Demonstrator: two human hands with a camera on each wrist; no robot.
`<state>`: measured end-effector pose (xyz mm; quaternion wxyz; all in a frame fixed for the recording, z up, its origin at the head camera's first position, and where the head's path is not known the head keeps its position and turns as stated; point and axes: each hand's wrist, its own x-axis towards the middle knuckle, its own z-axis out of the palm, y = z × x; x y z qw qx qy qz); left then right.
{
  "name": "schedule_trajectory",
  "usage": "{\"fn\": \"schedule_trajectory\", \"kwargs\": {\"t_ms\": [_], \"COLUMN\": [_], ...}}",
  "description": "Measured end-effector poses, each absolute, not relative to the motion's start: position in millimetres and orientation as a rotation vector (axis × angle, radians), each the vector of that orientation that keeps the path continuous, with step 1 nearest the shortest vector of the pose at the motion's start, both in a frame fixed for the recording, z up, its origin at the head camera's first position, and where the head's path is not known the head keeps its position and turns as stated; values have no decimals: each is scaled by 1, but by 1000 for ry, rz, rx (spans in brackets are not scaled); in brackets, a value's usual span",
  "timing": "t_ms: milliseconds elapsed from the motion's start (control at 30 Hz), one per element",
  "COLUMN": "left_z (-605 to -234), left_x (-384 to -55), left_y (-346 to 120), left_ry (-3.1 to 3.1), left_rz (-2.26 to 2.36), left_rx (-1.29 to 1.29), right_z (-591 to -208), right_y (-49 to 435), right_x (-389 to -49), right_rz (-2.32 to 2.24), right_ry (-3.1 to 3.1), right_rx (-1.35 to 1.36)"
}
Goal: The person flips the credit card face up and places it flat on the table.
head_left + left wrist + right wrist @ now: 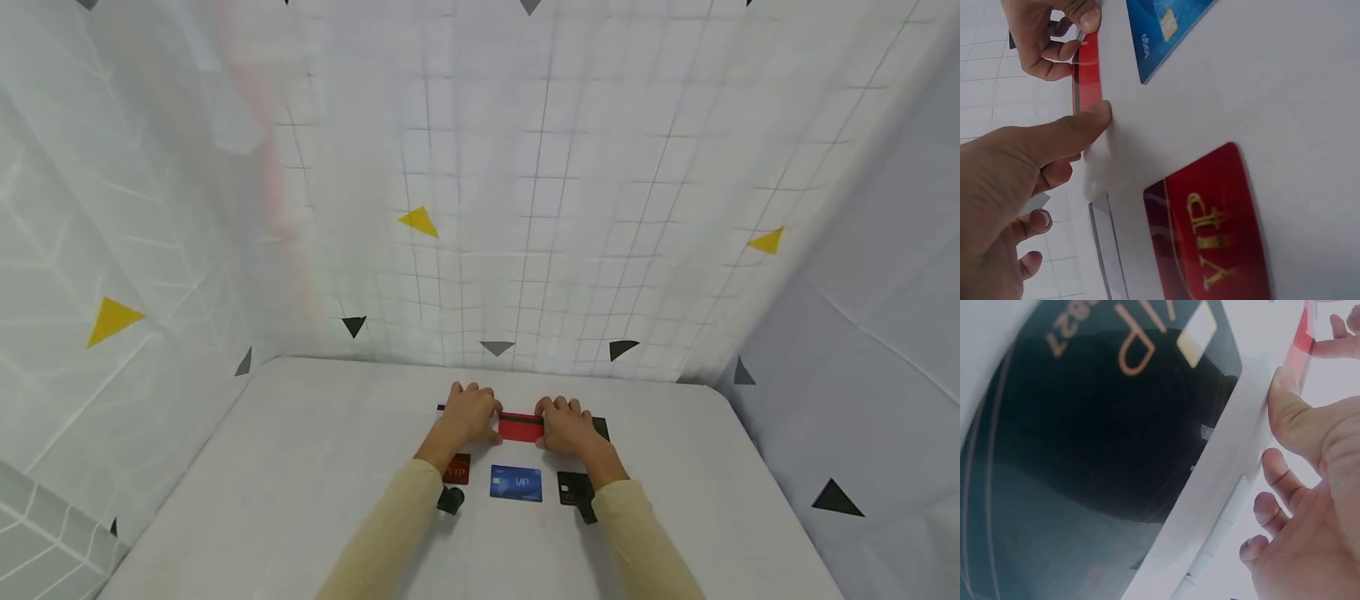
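A red card (pixel 517 430) with a dark stripe along its far edge lies between my two hands, near the back of the table. My left hand (pixel 467 415) pinches its left end, the thumb on the near edge and fingers on the far side. At the opposite end, my right hand (pixel 567 427) grips the card the same way. The left wrist view shows the red card (pixel 1089 78) low over the white surface. Nearest to my left wrist is a dark red VIP card (pixel 1213 225). Below my right wrist lies a black card (pixel 1104 425) with a gold chip.
A blue VIP card (pixel 516 483) lies in the middle of the front row, on the white table (pixel 300 500). Behind my right hand a dark card (pixel 602 428) shows partly. A pale card with a dark stripe (pixel 1109 247) lies by my left hand. White sheeting (pixel 600 208) surrounds the table.
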<state>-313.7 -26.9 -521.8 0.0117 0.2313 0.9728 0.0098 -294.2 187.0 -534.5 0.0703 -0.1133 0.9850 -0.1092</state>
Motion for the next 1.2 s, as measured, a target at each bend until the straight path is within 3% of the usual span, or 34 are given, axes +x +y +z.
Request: {"fn": "schedule_trajectory", "kwargs": {"t_ms": [1200], "left_z": [-529], "left_x": [-311], "left_y": [-32], "left_ry": [3162], "left_rz": [-74], "left_rx": [868], "right_z": [-542], "right_y": [190], "right_x": [-290], "right_rz": [-331], "right_ry": [3011], "right_rx": [-338]}}
